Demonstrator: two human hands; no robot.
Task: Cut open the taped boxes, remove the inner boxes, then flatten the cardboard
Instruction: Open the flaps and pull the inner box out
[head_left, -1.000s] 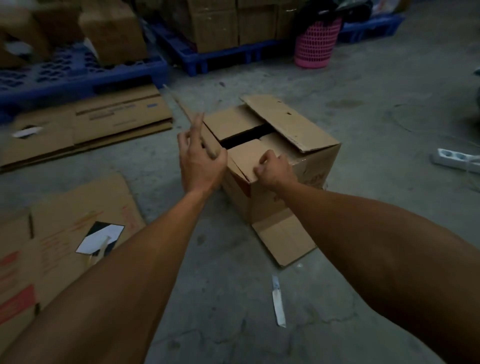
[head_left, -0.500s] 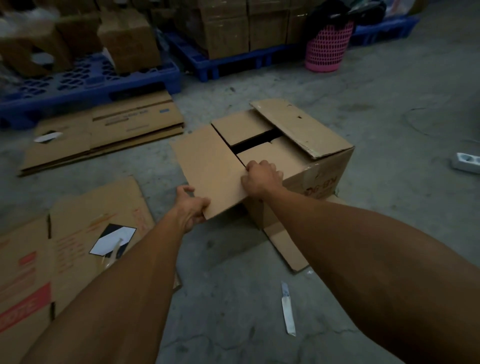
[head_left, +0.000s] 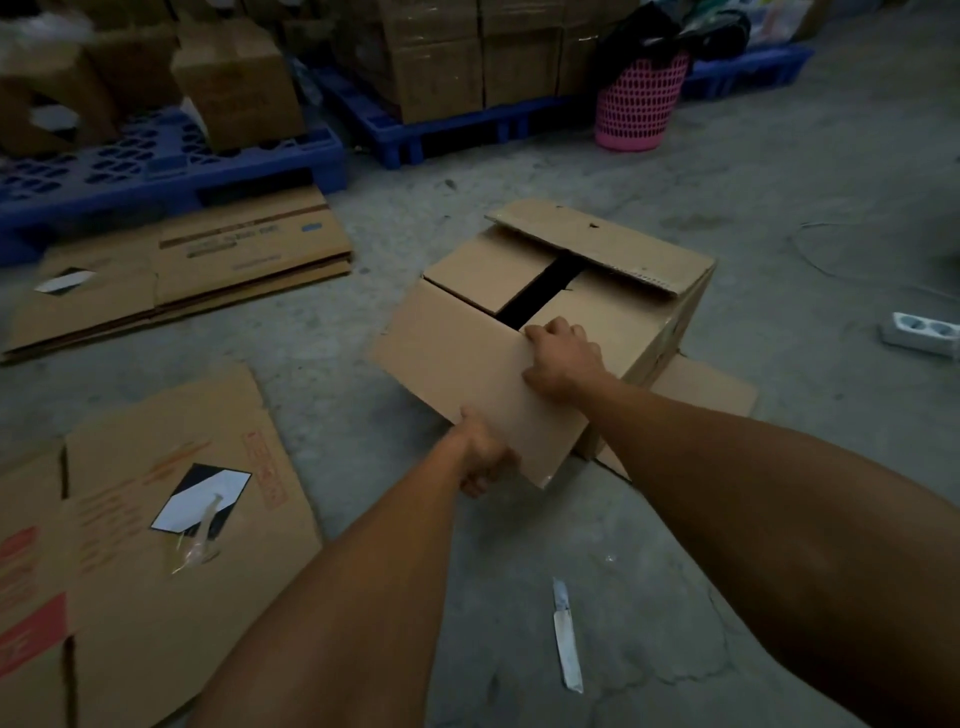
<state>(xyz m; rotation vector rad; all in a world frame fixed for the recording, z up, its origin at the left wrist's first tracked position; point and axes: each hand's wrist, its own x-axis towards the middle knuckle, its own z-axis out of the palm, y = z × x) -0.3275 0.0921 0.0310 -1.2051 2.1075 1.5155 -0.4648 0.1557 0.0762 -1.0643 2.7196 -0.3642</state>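
Both hands on cardboard box, mid concrete floor. Left hand gripped near edge of big front flap, fingers curled under. Right hand curled over flap at box top; whether it gripped flap, can't tell. Dark gap showed btwn inner flaps. Knife lay on floor nearer person. Flattened cardboard to left.

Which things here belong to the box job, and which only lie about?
Job: the box; its near flap, gripped by the left hand; the right hand gripping the next flap; the knife on the floor; flattened cardboard.

Lying about: pink basket; power strip; blue pallets with stacked boxes.
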